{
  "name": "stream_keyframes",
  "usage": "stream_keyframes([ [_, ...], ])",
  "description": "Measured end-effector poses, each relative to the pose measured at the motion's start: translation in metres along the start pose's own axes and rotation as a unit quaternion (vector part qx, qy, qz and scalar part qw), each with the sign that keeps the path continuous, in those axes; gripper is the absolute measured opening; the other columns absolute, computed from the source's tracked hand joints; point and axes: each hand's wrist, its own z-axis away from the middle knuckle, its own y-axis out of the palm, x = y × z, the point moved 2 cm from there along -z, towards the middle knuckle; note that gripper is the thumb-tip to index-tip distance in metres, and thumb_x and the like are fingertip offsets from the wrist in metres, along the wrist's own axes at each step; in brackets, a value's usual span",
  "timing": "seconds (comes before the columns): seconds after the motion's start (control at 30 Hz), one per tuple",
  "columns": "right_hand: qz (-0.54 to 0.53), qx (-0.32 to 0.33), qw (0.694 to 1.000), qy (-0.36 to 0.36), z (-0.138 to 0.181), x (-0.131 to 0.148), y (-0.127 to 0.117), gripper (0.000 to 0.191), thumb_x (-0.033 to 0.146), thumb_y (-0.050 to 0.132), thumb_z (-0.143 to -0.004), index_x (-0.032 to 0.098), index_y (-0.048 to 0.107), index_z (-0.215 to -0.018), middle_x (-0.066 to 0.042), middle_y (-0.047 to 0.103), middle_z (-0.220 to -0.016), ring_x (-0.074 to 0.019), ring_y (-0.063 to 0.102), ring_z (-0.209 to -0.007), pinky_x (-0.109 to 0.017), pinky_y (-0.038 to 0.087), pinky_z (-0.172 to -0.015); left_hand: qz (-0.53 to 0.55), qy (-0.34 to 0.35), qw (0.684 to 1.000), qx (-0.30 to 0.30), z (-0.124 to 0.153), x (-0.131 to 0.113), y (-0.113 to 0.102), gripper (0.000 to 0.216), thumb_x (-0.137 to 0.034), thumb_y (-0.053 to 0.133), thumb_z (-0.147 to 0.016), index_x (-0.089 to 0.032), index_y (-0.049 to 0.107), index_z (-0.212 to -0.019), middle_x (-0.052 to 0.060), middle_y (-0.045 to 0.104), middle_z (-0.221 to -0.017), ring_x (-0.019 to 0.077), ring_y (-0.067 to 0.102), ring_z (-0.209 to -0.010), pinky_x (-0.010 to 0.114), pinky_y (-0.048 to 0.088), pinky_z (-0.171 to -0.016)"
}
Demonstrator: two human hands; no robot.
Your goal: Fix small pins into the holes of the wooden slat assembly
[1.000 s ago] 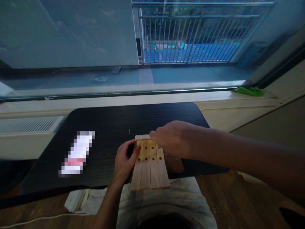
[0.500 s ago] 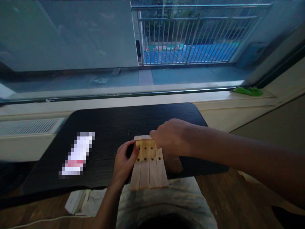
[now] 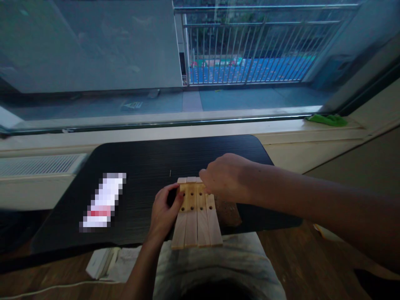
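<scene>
Several pale wooden slats (image 3: 196, 229) lie side by side as a board, jutting over the table's near edge. A yellower wooden strip with two rows of dark round holes crosses them. My left hand (image 3: 164, 210) grips the board's left edge, thumb on top and fingers at the side. Over its upper right corner my right hand (image 3: 223, 177) is closed, thumb and fingertips together; anything pinched in them is hidden. To the right, partly under the board, is a rough brown block (image 3: 229, 212).
The black table (image 3: 140, 158) carries a thin small pin-like piece (image 3: 170, 173) beyond the board and a blurred-out bright rectangle (image 3: 103, 202) at left. A white box (image 3: 101, 262) sits below the near edge. A green cloth (image 3: 328, 120) lies on the windowsill.
The whole view has shifted very slightly. Both hands keep the same positions on the board, with no clear movement of their own.
</scene>
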Motion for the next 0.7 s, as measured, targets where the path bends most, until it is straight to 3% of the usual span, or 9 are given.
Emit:
stream_keyframes([
  [0.4,0.008,0.021,1.0,0.005,-0.0003,0.0014,-0.0043,0.028,0.023,0.053,-0.1,0.014,0.076,-0.113,-0.018,0.079,-0.108,-0.0282,0.075,-0.1,-0.033,0.054,-0.073,-0.005,0.003,1.0,-0.007,0.0011,0.0,0.0022,0.037,-0.05,0.062,-0.085,-0.024,0.07,-0.11,0.009,0.073,-0.112,0.0287,0.064,-0.11,0.048,0.049,-0.101],
  [0.7,0.007,-0.019,1.0,0.011,-0.0067,-0.0026,0.0033,0.029,0.023,0.052,-0.099,0.015,0.081,-0.097,-0.018,0.08,-0.095,-0.0286,0.076,-0.093,-0.034,0.055,-0.072,-0.003,0.01,1.0,-0.016,-0.0007,0.0041,0.0029,0.035,-0.048,0.063,-0.084,-0.024,0.07,-0.108,0.009,0.073,-0.111,0.0288,0.065,-0.11,0.048,0.05,-0.102],
])
